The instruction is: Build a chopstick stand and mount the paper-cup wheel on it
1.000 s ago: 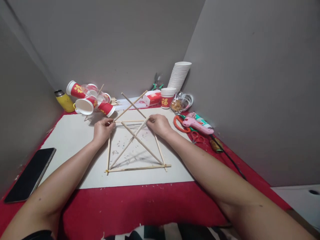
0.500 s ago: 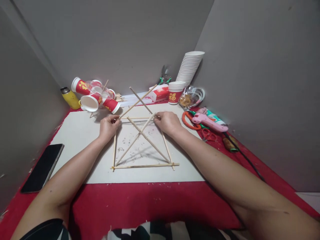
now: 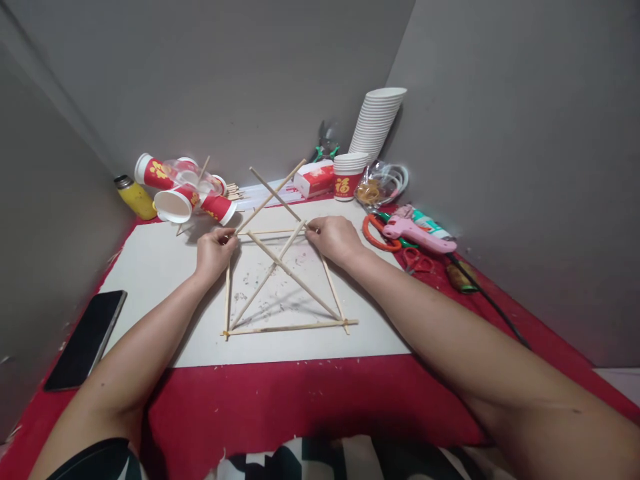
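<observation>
My left grip [image 3: 215,250] is pinched closed on the far-left corner of the stick frame [image 3: 290,327]. My right grip [image 3: 337,239] is pinched closed on its far-right corner. The frame lies on the white board [image 3: 150,280] atop the red surface [image 3: 300,400], spanning both grips, and its diagonal sticks cross and jut past the far edge.
</observation>
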The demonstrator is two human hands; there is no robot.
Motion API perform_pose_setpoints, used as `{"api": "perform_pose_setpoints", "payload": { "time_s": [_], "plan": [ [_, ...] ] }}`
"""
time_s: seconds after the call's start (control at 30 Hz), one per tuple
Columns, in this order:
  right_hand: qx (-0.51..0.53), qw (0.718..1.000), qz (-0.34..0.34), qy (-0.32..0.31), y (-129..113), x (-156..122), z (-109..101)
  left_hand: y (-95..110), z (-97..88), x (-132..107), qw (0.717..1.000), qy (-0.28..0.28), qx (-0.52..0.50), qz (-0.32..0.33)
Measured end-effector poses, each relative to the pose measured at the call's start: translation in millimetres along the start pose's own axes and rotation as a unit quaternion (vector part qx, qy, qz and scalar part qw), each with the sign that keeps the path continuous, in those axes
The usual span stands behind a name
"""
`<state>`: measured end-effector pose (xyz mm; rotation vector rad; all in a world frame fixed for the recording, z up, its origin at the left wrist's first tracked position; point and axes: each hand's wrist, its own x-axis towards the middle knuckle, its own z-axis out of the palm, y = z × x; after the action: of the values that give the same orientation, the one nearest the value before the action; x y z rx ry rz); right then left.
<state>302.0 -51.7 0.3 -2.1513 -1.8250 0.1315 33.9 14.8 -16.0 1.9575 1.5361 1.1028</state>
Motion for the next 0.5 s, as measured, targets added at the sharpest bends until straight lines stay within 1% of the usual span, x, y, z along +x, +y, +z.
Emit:
{"api": "perform_pose_setpoints", "payload": {
  "time_s": [0.17, 0.5],
  "plan": [
    [-0.008, 1.0, -0.006, 0.004, -0.3, 0.2, -0.9, 2.1, -0.6, 0.3, 1.0, -0.011, 0.005, 0.005],
    [-0.039, 0.999, -0.013, -0.009, -3.3, -0.4, -3.0, -1.8, -0.2, -0.2, 1.0, -0.017, 0.004, 0.012]
  ]
}}
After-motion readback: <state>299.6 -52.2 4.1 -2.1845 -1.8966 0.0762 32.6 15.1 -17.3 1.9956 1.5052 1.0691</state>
